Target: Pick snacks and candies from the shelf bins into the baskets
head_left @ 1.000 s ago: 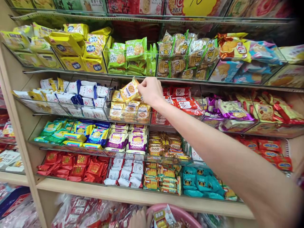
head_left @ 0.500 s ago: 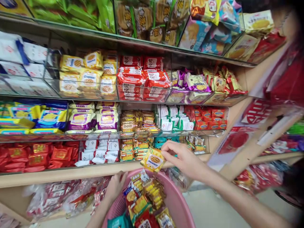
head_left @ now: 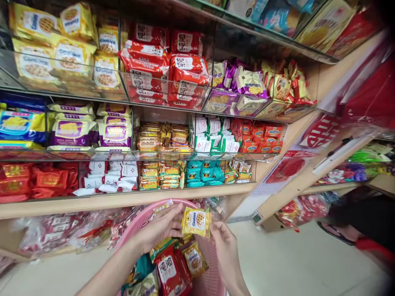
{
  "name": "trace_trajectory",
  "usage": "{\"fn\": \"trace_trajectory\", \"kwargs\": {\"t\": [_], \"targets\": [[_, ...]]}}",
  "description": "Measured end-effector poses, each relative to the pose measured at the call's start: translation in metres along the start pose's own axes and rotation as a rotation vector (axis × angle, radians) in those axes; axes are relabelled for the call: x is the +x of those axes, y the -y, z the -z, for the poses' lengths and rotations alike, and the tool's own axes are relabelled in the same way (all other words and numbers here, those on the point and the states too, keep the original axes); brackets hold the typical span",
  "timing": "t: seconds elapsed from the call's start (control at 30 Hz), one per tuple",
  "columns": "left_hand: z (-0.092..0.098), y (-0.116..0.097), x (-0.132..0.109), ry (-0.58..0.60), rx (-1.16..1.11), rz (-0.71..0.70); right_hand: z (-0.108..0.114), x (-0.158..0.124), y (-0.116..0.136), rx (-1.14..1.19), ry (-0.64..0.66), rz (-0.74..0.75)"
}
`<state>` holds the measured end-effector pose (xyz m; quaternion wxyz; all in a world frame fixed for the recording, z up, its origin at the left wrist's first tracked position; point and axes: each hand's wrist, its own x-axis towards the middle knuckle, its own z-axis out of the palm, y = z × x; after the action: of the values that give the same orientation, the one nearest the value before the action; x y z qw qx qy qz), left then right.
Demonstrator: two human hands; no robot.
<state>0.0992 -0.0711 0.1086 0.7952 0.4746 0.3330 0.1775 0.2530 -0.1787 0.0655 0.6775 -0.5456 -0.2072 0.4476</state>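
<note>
A small yellow packet of cookies (head_left: 196,222) is held above the pink basket (head_left: 211,263), its label facing up. My right hand (head_left: 224,242) pinches the packet's right edge between thumb and fingers. At the left edge, my left hand (head_left: 163,226) has its fingers closed on the packet, with the fingertips partly hidden. Below, the basket holds a red snack packet (head_left: 169,269), a gold cookie packet (head_left: 195,259) and a teal packet (head_left: 143,265), among others. My forearms cover part of the basket.
Glass-fronted shelves of wrapped snacks run across the front, with red packets (head_left: 185,70), yellow cookie packets (head_left: 69,57) and teal packets (head_left: 206,172). Plastic bags of goods (head_left: 58,232) lie under the bottom ledge (head_left: 92,203). A person's sandalled foot (head_left: 342,232) shows at the right.
My right hand has brought the cookie packet down and turned it over the basket. My left hand has left the basket rim and come to the packet. The view has shifted closer to the shelves' right side.
</note>
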Motion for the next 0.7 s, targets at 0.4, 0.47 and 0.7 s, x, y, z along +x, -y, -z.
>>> {"fn": "trace_trajectory", "kwargs": {"t": [0.4,0.47,0.7], "targets": [[-0.006,0.031,0.038,0.119,0.163,0.159,0.033,-0.026,-0.037,-0.134,-0.116,0.032],[-0.008,0.039,0.049,0.163,0.27,0.142,0.047,-0.03,-0.038,-0.138,-0.235,0.067],[-0.017,0.076,0.086,0.266,1.157,0.155,0.092,-0.034,-0.054,-0.154,-0.448,0.105]]}}
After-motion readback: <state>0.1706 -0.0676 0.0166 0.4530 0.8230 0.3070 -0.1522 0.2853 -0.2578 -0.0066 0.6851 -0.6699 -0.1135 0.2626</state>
